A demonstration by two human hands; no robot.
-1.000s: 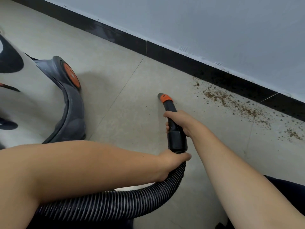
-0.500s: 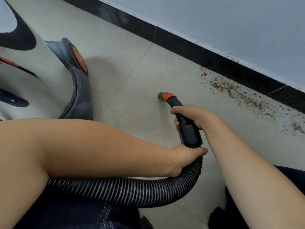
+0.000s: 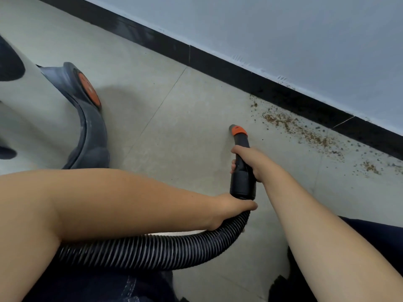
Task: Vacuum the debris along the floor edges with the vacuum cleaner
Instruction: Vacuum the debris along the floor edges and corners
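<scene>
Head view: nozzle (image 3: 238,132) gripped by right hand (image 3: 250,163), ribbed hose (image 3: 165,250) clasped by left hand (image 3: 231,209); debris (image 3: 305,132) strewn along floor's baseboard edge, best reached by nozzle kept low and swept slowly.

black ribbed hose (image 3: 152,251), orange-collared nozzle (image 3: 238,130), brown debris (image 3: 305,131)
</scene>
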